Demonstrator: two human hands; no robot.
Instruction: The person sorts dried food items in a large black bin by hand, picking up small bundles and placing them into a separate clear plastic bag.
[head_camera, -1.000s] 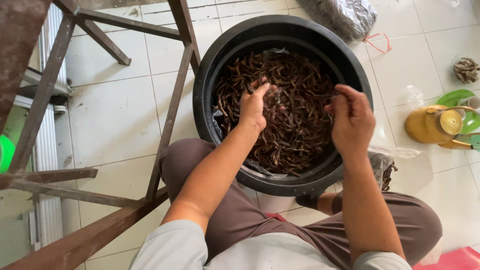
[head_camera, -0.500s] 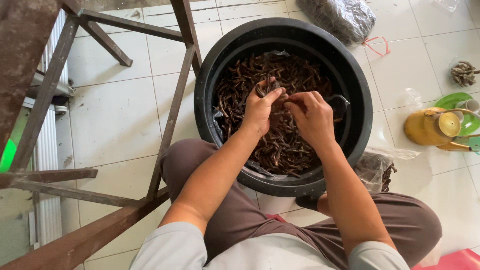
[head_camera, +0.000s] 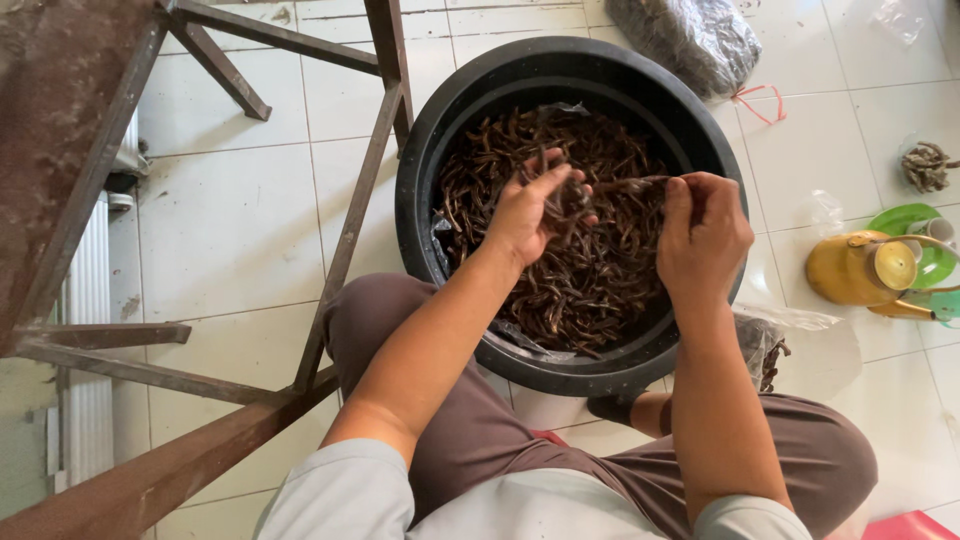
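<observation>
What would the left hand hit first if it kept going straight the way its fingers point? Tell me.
Probably the right hand: the left hand points right across the black tub, and a dark strand bridges them. Depth is unclear.

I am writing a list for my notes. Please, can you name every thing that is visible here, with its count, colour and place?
tub: one, black, round, on the floor between the knees.
dried pods: many, dark brown, thin, filling the tub.
metal frame: one, rusty brown, left.
plastic bag: one, clear with dark contents, top.
kettle: one, yellow, right.
plate: one, green, behind the kettle.
floor: white tiles.
left hand: over the tub, holding a few pods.
right hand: over the tub, pinching a strand.
</observation>
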